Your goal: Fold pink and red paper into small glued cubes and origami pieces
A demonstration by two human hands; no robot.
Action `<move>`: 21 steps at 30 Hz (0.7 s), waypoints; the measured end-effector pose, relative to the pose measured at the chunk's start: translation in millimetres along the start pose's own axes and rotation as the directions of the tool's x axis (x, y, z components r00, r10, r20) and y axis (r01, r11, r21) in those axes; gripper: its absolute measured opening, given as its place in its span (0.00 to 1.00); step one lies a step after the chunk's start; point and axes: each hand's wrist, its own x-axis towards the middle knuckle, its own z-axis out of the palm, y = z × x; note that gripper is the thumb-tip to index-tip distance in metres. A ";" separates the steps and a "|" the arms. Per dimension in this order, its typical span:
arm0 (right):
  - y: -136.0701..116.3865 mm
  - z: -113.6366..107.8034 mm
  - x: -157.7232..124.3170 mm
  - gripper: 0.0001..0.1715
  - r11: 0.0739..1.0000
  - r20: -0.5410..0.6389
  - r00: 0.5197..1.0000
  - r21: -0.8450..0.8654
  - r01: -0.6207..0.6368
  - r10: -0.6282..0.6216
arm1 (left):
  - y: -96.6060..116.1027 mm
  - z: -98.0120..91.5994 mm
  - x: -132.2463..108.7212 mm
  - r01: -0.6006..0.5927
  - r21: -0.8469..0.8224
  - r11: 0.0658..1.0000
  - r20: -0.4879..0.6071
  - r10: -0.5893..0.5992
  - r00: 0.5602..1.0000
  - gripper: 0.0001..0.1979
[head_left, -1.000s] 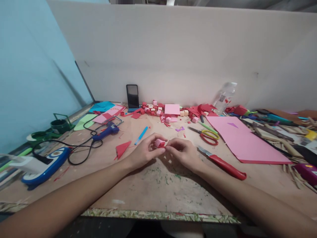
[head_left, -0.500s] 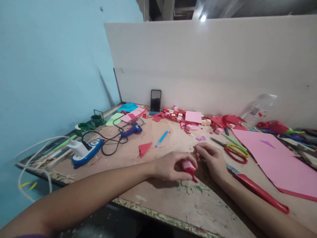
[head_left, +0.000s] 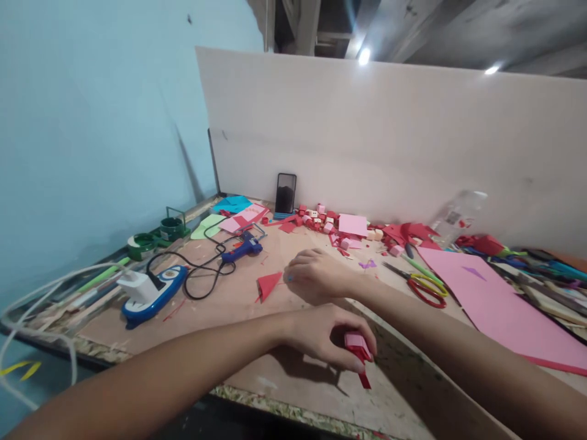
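My left hand (head_left: 321,336) is closed near the table's front edge, pinching a small folded pink and red paper piece (head_left: 358,347) whose red tail hangs down. My right hand (head_left: 316,275) reaches across to the left, its fingers curled down onto the table. A bit of a blue pen (head_left: 290,278) shows at its fingertips; the rest of the pen is hidden under the hand. A red paper triangle (head_left: 268,284) lies just left of that hand.
A blue glue gun (head_left: 243,249) with a black cord and a blue-white power strip (head_left: 151,287) lie at the left. A phone (head_left: 285,192), small paper cubes (head_left: 321,217) and a plastic bottle (head_left: 456,217) stand along the back wall. Scissors (head_left: 428,284) and a pink sheet (head_left: 495,293) are at the right.
My right hand let go of the paper piece and moved left and away onto the blue pen. My left hand drew the paper piece nearer to me. The view swung left and up.
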 end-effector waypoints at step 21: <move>1.8 -3.3 -96.3 0.17 0.795 -0.299 0.737 0.188 -0.577 0.606 | -1.4 5.4 0.8 0.114 -0.012 0.993 -0.186 -0.114 0.976 0.15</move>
